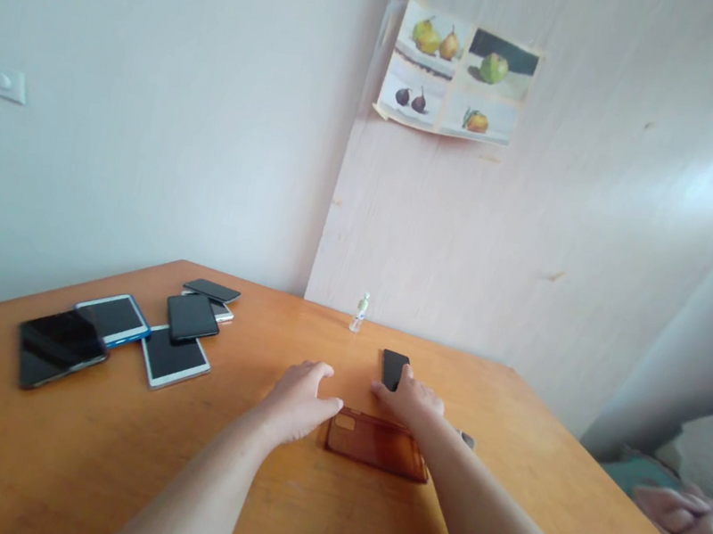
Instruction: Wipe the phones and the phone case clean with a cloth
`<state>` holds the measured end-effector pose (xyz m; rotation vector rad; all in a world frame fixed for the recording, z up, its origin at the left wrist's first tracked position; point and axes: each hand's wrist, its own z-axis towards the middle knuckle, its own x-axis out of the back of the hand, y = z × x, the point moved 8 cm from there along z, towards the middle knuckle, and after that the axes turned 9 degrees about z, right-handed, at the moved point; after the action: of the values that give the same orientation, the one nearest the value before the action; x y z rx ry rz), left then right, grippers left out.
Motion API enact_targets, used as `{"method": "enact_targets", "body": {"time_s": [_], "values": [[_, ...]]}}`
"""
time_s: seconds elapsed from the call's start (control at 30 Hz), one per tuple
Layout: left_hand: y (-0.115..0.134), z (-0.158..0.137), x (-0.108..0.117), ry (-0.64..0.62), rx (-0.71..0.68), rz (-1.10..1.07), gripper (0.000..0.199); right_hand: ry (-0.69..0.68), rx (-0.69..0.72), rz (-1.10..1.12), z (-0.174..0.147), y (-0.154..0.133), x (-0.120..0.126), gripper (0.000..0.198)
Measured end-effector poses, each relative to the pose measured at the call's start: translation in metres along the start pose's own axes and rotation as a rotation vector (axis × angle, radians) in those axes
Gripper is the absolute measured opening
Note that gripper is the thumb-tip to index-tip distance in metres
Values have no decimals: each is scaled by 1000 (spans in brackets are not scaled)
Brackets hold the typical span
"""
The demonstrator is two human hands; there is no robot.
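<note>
My right hand (pixel 415 398) is at the near end of a black smartphone (pixel 393 366), thumb at its left edge and fingers at its right edge. The near end of the phone is hidden by the hand. Just left of a translucent reddish-brown phone case (pixel 377 447), my left hand (pixel 301 401) hovers with thumb and fingers apart, holding nothing. Its thumb is close to the case's upper left corner; whether they touch I cannot tell. The case lies flat with its camera cutout at the left, and my right forearm passes over its right end.
Several tablets lie at the left: a black one (pixel 60 349), a blue-edged one (pixel 115 319), a white one (pixel 174 362) under a dark device (pixel 192 318). A small clear bottle (pixel 359 313) stands near the wall. A small greyish object (pixel 466 440) shows beyond my right forearm.
</note>
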<state>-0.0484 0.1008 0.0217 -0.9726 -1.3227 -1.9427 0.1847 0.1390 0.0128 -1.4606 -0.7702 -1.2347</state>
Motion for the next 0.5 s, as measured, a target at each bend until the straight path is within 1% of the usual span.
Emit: {"method": "enact_targets", "body": {"time_s": [0.1,0.27,0.37,0.5], "values": [[-1,2,1,12,4,23,48,17,-44,-22,2,1,-5,76],[2,2,0,25,-21,8,47,30,-51,37,5,2,-3,65],[2,2,-1,28,-17,-11,46,42,-62,113,9,5,-1,67],[4,0,-1,34,-12,-22,46,64,-75,284,16,17,2,78]]}}
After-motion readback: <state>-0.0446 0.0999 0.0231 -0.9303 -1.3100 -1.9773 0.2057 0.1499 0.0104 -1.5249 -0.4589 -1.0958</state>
